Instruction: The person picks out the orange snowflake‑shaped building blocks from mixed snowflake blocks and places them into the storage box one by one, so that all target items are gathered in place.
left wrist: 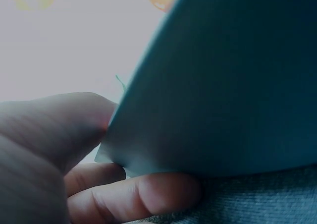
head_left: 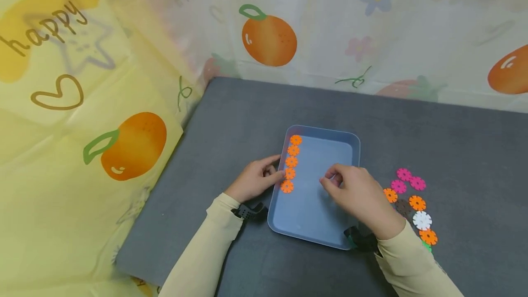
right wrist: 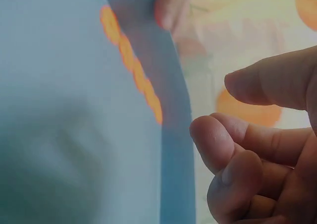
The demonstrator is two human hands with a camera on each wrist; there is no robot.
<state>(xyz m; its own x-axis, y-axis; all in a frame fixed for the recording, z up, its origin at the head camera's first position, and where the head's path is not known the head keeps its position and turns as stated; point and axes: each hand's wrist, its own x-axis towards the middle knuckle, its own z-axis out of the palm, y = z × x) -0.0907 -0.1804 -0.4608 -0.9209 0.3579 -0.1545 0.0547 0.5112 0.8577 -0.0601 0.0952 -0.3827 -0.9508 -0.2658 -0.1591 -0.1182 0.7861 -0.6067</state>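
Observation:
A blue tray lies on the grey table. Several orange flower-shaped discs lie in a column along its left inner wall. My left hand grips the tray's left rim: the thumb presses the edge of the tray and the fingers lie under it. My right hand hovers over the tray's middle, its fingers loosely curled and apart from the thumb, with nothing between them. The right wrist view shows the disc column, blurred.
Loose discs lie on the table right of the tray: pink ones, orange ones, a white one and a dark one. A cloth printed with oranges hangs along the back and left edges.

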